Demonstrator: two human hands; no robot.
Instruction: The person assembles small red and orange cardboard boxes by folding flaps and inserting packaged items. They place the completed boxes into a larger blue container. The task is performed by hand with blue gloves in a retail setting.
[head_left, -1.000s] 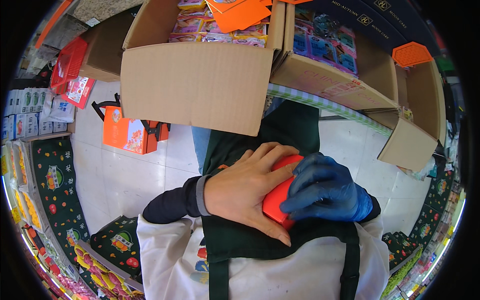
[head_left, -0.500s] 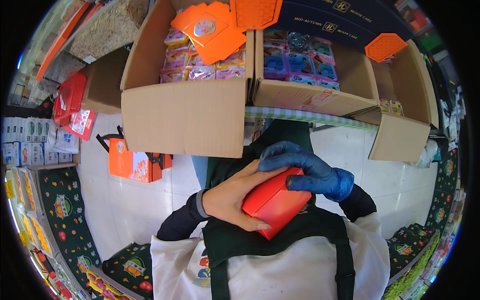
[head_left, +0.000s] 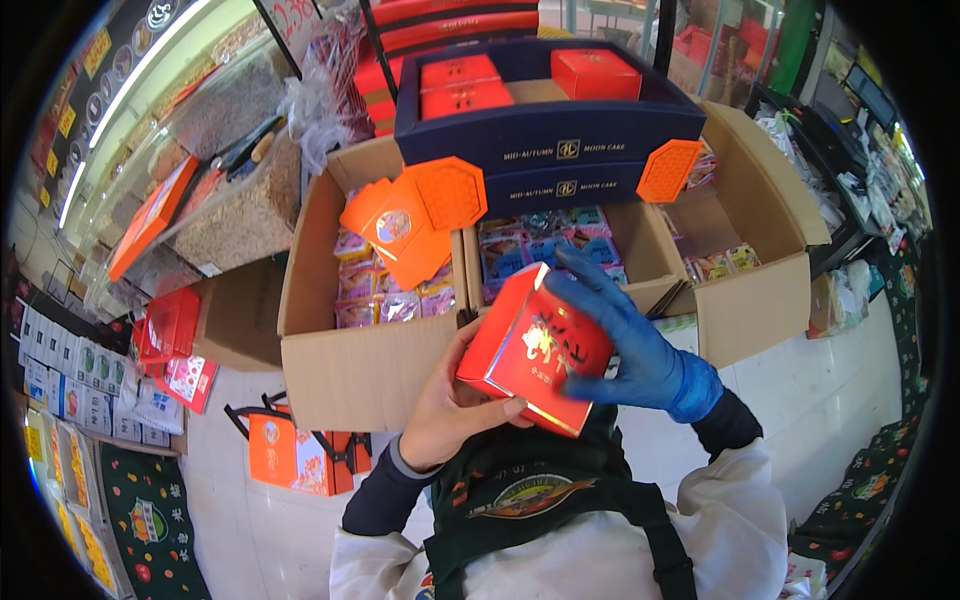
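Note:
A small red gift box (head_left: 530, 345) with gold edging and dark and gold lettering is tilted in front of my chest. My bare left hand (head_left: 450, 408) is closed on its left and lower side, the thumb along the bottom edge. The blue-gloved right hand (head_left: 648, 350) spans the box's right side, fingers at the top edge and thumb low on the front; the thumb is a little blurred. Beyond the box stands a dark blue mooncake tray (head_left: 540, 125) on a similar one, with several red boxes inside, among them a red box (head_left: 597, 75) at its right end.
Open cartons hold small wrapped packets: a left carton (head_left: 365, 370), a middle one (head_left: 640, 235) and a right one (head_left: 755, 310). Orange cards (head_left: 400, 228) and two orange lattice pieces lie by them. An orange gift bag (head_left: 300, 455) stands on the floor at left; clear bins (head_left: 235, 215) rise behind it.
The view has tilted up, showing the tray's contents. The red box has been raised toward the cartons and turned, its lettered face now showing. My right hand has shifted to its right side.

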